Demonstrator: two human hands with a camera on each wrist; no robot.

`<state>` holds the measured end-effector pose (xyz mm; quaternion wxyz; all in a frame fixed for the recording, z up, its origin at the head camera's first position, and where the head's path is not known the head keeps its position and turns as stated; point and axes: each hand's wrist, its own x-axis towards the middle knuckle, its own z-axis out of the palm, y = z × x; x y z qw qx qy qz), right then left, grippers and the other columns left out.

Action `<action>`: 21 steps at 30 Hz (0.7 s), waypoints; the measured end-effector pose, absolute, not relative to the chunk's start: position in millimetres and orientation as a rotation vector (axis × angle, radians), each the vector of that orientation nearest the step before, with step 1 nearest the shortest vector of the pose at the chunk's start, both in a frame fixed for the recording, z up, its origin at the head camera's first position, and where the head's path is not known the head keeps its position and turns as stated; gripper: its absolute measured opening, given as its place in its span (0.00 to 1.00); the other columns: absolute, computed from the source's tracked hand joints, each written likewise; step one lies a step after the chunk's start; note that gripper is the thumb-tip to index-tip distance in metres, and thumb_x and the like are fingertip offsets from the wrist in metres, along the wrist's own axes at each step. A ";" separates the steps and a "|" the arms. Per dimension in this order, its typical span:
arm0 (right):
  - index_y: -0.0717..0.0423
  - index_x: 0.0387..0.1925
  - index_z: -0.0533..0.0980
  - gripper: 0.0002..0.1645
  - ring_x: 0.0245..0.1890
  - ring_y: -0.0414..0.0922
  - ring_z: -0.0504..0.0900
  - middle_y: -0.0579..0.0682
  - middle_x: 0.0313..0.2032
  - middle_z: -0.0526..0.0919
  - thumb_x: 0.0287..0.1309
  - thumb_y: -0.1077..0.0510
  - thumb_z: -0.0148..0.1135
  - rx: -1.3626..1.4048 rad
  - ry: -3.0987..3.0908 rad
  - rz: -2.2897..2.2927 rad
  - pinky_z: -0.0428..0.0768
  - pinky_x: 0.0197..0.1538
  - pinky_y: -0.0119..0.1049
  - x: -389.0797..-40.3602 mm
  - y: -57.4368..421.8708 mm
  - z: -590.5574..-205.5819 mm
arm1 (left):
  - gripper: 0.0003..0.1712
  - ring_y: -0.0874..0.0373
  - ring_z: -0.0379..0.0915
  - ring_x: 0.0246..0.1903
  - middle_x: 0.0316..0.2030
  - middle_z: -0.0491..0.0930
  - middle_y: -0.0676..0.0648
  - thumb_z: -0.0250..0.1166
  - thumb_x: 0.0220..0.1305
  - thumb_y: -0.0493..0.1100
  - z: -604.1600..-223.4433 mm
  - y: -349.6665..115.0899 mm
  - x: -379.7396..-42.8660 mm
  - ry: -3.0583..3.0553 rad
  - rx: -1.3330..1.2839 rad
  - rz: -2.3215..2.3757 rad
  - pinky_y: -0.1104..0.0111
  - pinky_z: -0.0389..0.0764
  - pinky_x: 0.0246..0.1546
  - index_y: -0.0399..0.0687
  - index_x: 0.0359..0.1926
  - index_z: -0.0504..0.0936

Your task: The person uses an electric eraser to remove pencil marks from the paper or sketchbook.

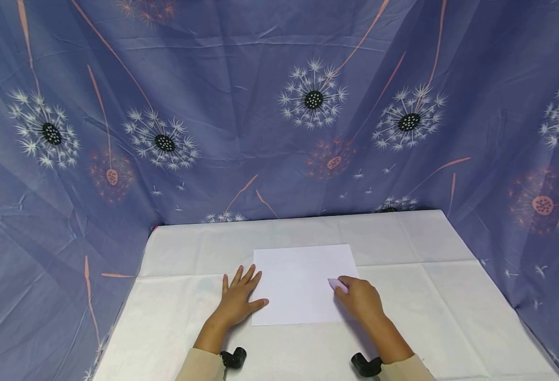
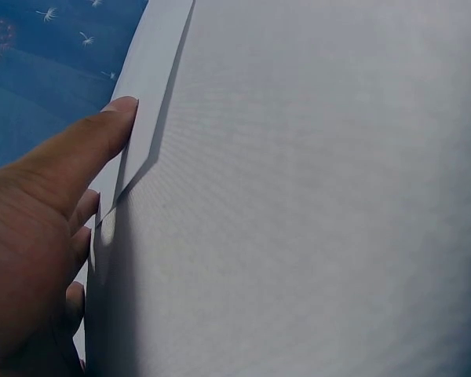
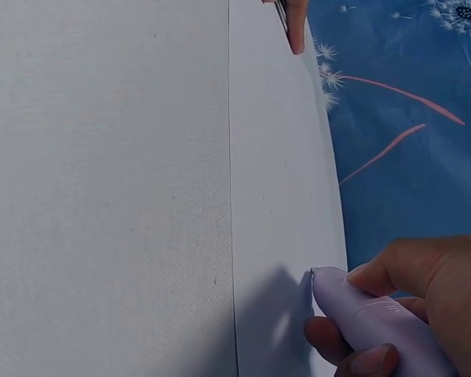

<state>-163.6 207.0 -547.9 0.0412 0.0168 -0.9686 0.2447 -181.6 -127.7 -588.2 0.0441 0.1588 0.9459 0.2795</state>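
A blank white sheet of paper [image 1: 298,286] lies on the white-covered table. My left hand [image 1: 235,303] rests at its left edge with the fingers spread, and the thumb reaches onto the sheet. In my right hand [image 1: 362,300] is a thick lavender pen-shaped tool [image 3: 377,318], gripped between thumb and fingers. Its small dark tip points at the paper's right part and stands right at the surface. The right wrist view shows the tool's shadow on the sheet. In the left wrist view the left thumb [image 2: 102,133] lies along the paper's edge.
The table's white cloth [image 1: 451,317] has fold creases and surrounds the sheet. Behind and on both sides hangs a blue curtain [image 1: 241,106] with dandelion prints. Black wrist mounts [image 1: 234,358] sit below both hands.
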 end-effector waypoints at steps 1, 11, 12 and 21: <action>0.58 0.49 0.85 0.17 0.44 0.63 0.88 0.60 0.43 0.90 0.62 0.54 0.65 0.051 -2.965 0.749 0.83 0.45 0.58 -163.5 206.8 -548.2 | 0.46 0.36 0.40 0.80 0.79 0.56 0.43 0.68 0.62 0.62 -588.3 -127.8 -181.6 2.890 0.485 0.852 0.30 0.31 0.72 0.49 0.75 0.66; 0.57 0.48 0.86 0.17 0.45 0.62 0.88 0.59 0.44 0.90 0.61 0.53 0.67 0.072 -2.981 0.766 0.83 0.46 0.57 -160.3 200.3 -547.8 | 0.46 0.37 0.40 0.80 0.79 0.56 0.43 0.68 0.62 0.63 -588.1 -128.7 -181.9 2.890 0.479 0.852 0.30 0.31 0.73 0.49 0.75 0.66; 0.57 0.48 0.86 0.17 0.45 0.62 0.88 0.59 0.44 0.90 0.61 0.53 0.67 0.069 -2.982 0.769 0.83 0.46 0.58 -160.1 200.0 -547.3 | 0.46 0.37 0.39 0.80 0.79 0.56 0.43 0.68 0.62 0.63 -588.1 -128.7 -181.9 2.889 0.478 0.851 0.30 0.31 0.73 0.49 0.75 0.66; 0.58 0.51 0.85 0.19 0.46 0.63 0.87 0.61 0.46 0.89 0.62 0.54 0.64 0.026 -3.013 0.736 0.83 0.46 0.59 -166.3 204.3 -547.7 | 0.46 0.36 0.39 0.80 0.79 0.55 0.43 0.67 0.63 0.62 -588.8 -128.7 -181.7 2.890 0.493 0.851 0.30 0.31 0.73 0.49 0.75 0.66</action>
